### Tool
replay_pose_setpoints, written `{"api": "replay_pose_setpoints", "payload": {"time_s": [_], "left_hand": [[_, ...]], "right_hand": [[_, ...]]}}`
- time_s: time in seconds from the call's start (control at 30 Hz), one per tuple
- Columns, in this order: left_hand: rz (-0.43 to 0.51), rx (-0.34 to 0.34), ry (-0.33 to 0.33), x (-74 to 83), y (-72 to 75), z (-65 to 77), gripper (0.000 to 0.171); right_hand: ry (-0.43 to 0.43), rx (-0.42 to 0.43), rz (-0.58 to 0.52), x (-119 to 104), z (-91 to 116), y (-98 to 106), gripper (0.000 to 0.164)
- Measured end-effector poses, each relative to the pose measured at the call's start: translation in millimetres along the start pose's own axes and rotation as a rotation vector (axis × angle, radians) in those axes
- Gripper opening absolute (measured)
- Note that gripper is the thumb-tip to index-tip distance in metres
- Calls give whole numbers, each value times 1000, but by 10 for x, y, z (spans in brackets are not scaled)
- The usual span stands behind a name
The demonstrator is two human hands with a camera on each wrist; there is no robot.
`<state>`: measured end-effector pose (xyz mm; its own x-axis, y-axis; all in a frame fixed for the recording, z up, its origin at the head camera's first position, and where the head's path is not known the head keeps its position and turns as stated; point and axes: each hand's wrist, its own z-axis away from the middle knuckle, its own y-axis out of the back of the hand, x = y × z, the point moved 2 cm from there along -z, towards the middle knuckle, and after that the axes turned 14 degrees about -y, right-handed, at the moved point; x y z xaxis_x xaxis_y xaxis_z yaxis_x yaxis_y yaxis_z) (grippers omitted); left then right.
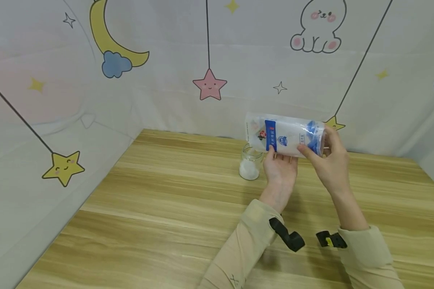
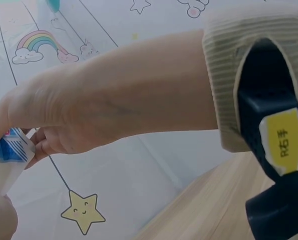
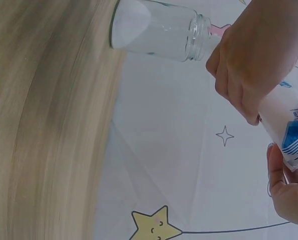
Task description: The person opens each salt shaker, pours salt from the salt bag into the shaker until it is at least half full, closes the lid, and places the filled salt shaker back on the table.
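Observation:
A blue-and-white plastic bag of salt (image 1: 293, 136) lies nearly level in the air, its left end over the mouth of a glass jar (image 1: 249, 168). The jar stands upright on the table, with white grains in its lower part. From below, my left hand (image 1: 280, 170) holds the bag near its left end, thumb on the front and fingers beneath and behind. My right hand (image 1: 334, 162) grips the right end, thumb in front. In the right wrist view, the left hand (image 3: 254, 55) hides the bag's end near the jar (image 3: 159, 30).
The wood-grain table (image 1: 148, 224) spreads below, mostly to the left of the arms. A pale printed curtain (image 1: 166, 92) stands close behind the jar and along both sides. Black camera mounts (image 1: 287, 235) sit at both cuffs.

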<state>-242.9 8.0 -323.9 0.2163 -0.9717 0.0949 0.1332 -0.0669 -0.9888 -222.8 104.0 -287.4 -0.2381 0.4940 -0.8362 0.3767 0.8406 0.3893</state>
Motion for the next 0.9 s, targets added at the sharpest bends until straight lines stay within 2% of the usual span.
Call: {"api": "replay_pose_setpoints", "payload": {"time_s": [0.23,0.4,0.9], "left_hand": [[1,4,-5,9,-1,-2,42],[-21,6,-1,16,5,-2,42],[-25,-15,-7,49,40,14,42]], "right_hand": [[0,-35,44,8,-1,19,70],[3,-45,30,8,4,14,69],[51,5,16,-31,71,-39,66]]}}
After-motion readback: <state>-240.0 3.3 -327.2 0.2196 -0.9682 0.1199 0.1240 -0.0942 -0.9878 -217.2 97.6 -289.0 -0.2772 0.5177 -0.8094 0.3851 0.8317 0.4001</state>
